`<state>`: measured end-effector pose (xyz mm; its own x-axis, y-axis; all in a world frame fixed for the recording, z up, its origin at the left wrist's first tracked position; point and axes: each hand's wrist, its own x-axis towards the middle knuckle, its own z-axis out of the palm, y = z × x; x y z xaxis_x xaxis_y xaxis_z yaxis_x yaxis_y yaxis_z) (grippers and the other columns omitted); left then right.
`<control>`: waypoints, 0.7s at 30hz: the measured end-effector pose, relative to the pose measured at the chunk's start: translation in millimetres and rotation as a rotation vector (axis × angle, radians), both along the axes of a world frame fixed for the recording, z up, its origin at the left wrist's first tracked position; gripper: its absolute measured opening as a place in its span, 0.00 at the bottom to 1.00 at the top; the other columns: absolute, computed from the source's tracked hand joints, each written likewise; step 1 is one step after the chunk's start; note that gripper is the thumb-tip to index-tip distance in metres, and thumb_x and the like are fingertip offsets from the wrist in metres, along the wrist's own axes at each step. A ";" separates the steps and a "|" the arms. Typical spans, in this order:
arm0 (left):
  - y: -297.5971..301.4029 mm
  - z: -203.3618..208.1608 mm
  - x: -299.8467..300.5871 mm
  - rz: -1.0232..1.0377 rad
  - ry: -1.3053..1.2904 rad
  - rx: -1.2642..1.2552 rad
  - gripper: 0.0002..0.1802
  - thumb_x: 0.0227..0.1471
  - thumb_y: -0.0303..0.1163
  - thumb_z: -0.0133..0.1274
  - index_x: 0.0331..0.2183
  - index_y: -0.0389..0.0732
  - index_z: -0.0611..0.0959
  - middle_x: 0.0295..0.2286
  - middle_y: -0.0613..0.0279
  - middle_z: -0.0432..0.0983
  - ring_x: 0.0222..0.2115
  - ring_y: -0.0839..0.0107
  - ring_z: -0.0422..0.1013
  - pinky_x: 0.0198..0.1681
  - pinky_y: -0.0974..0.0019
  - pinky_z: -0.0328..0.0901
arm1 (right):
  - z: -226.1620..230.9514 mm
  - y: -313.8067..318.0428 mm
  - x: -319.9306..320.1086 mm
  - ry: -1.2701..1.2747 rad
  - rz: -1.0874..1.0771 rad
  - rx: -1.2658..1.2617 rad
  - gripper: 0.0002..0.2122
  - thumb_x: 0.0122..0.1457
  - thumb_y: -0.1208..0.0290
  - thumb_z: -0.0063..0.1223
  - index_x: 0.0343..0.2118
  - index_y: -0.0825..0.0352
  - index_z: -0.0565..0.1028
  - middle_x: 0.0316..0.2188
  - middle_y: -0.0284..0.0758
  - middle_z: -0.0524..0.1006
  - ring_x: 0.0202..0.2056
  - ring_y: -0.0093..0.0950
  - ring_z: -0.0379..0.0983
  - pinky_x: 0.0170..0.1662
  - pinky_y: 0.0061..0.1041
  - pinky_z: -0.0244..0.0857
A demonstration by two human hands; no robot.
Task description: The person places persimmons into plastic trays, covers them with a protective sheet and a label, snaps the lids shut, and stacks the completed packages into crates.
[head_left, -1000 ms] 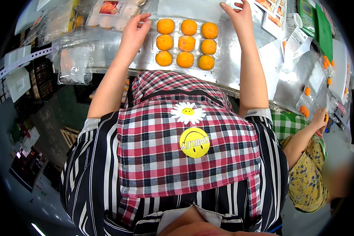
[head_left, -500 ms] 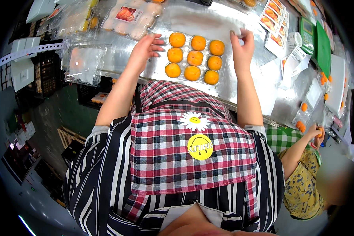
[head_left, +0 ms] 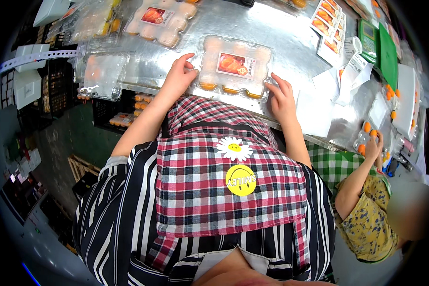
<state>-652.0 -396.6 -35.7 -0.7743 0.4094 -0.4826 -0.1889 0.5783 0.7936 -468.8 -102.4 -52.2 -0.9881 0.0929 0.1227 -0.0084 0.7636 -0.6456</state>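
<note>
A clear plastic clamshell box [head_left: 212, 55] of round orange fruits lies on the metal table right in front of me. Its frosted-looking lid covers the fruit, which shows orange only along the near edge. A picture label [head_left: 236, 65] sits mid-lid. My left hand [head_left: 180, 75] is at the box's left side, fingers stretched out and thumb near the rim. At the right side, my right hand [head_left: 282, 99] has its fingers extended, their tips by the near right corner. Neither hand grips the box; whether the fingertips touch it is hard to tell.
Another labelled fruit box [head_left: 160, 21] lies far left, near stacked clear packaging [head_left: 102, 74]. Label sheets [head_left: 330, 28], a green scale [head_left: 368, 40] and white papers [head_left: 326, 93] are at right. A co-worker's hand [head_left: 375, 143] handles small orange fruits beyond them.
The lid has come down over the fruits that lay uncovered before. My right hand has moved down toward me from the far right corner; my left hand has lowered slightly beside the box.
</note>
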 end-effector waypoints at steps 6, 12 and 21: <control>3.8 -15.8 -8.3 0.059 -0.034 0.069 0.23 0.48 0.34 0.56 0.46 0.34 0.74 0.32 0.61 0.71 0.32 0.73 0.68 0.38 0.71 0.64 | 6.4 -7.4 -17.4 -0.179 -0.525 -0.816 0.16 0.57 0.76 0.46 0.50 0.68 0.70 0.46 0.39 0.74 0.43 0.26 0.70 0.44 0.23 0.65; 9.5 -39.6 -17.5 0.049 -0.025 0.022 0.26 0.48 0.40 0.56 0.45 0.32 0.73 0.35 0.57 0.70 0.35 0.68 0.68 0.42 0.68 0.64 | 4.4 12.6 -31.2 -0.361 -0.528 -0.838 0.23 0.58 0.67 0.53 0.56 0.69 0.64 0.34 0.31 0.72 0.33 0.20 0.69 0.36 0.18 0.63; 1.4 -34.3 13.4 -0.177 0.038 -0.185 0.17 0.53 0.37 0.52 0.38 0.33 0.76 0.28 0.57 0.75 0.28 0.67 0.70 0.36 0.66 0.66 | -25.3 -4.1 4.5 -0.512 -0.578 -0.526 0.22 0.56 0.66 0.55 0.51 0.72 0.67 0.31 0.32 0.73 0.29 0.23 0.69 0.33 0.21 0.65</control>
<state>-638.6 -395.2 -70.0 -0.7175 0.4476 -0.5337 -0.0436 0.7358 0.6758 -464.3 -106.5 -77.5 -0.6933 0.5068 -0.5123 0.6627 0.1692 -0.7295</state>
